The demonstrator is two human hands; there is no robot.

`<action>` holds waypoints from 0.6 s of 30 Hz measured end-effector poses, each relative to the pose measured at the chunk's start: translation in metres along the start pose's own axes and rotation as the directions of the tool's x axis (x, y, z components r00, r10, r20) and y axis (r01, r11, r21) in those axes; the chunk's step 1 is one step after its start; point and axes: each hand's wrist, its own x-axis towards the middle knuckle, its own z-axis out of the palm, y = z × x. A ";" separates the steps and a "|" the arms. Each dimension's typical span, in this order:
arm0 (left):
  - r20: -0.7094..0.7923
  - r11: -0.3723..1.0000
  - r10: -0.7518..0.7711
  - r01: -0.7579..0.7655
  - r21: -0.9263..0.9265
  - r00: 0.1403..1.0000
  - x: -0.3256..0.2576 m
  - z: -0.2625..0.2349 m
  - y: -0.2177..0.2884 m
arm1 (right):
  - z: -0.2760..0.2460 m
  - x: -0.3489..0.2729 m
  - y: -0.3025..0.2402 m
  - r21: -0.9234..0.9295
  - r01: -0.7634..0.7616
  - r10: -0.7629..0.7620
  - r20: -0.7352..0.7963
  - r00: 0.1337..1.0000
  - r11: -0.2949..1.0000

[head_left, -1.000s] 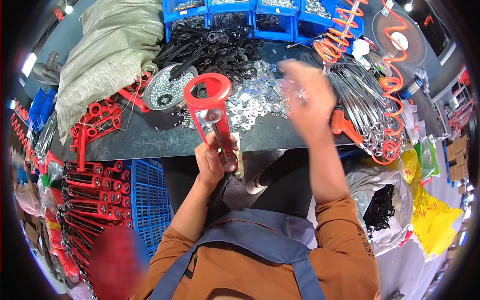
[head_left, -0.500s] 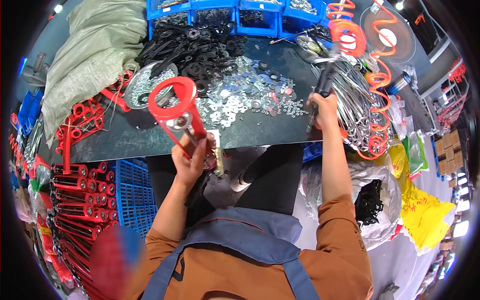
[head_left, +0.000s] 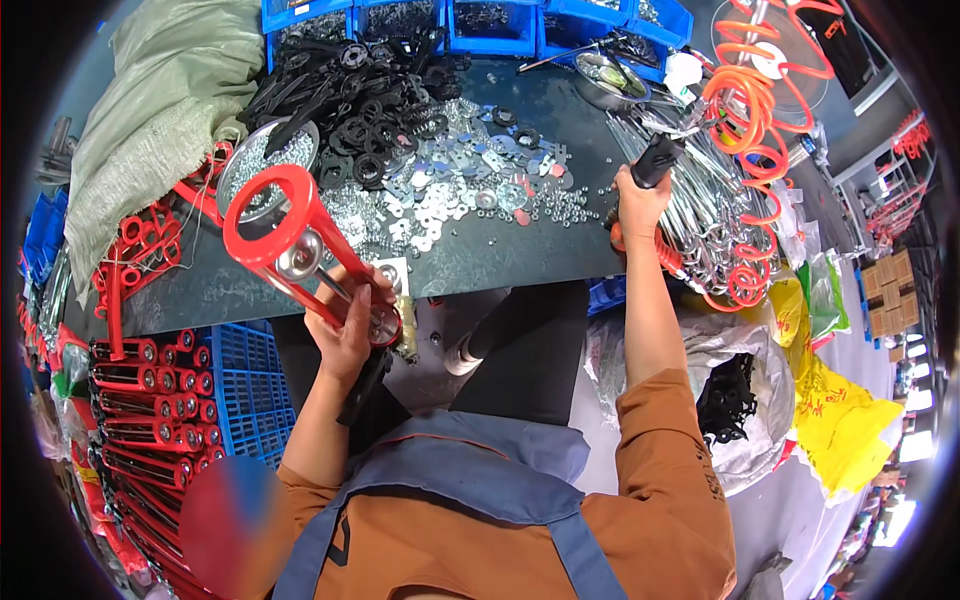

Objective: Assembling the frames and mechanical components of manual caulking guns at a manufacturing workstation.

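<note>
In my left hand (head_left: 343, 325) is a red caulking-gun frame (head_left: 330, 235), gripped near its lower end, with my fingers closed around it. The frame tilts up and left, its open ring over the front of the table, and a metal rod with a round silver disc (head_left: 300, 257) runs inside it. A black handle piece hangs below that hand. My right hand (head_left: 641, 205) is closed around a black pneumatic driver (head_left: 657, 160) at the table's right front; its lower end is partly hidden. Beside it lies a heap of silver hooked rods (head_left: 690, 205).
Black parts (head_left: 370, 110) and loose washers and nuts (head_left: 470, 170) cover mid-table, before blue bins (head_left: 490, 28). An orange coiled hose (head_left: 760, 150) hangs at right. Red frames (head_left: 150, 400) are stacked lower left beside a blue crate (head_left: 255, 380). A taped fixture (head_left: 402, 300) sits at the table edge.
My left hand has moved left and slightly down with the red frame. The driver in my right hand has tipped from near upright toward the right. The whole view has shifted a little.
</note>
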 end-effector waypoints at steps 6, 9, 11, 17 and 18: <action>0.009 0.999 0.009 -0.010 0.035 1.000 0.007 -0.002 -0.004 | -0.002 -0.012 -0.011 0.143 0.032 -0.030 -0.020 0.999 0.989; 0.000 0.997 0.043 -0.043 0.060 0.999 0.014 0.002 0.001 | 0.002 -0.005 -0.008 0.030 0.041 -0.043 0.063 0.997 0.999; -0.019 0.999 0.020 -0.019 0.031 1.000 0.012 -0.003 0.000 | 0.025 -0.026 -0.017 0.177 -0.011 -0.008 0.106 0.994 0.984; 0.042 0.993 0.037 -0.042 0.109 0.998 0.010 -0.002 -0.003 | 0.058 -0.068 -0.139 0.540 -0.173 0.043 0.243 0.969 0.824; 0.036 0.997 0.066 -0.067 0.031 0.997 0.009 0.001 -0.005 | 0.060 -0.065 -0.178 0.603 -0.160 -0.041 0.305 0.951 0.781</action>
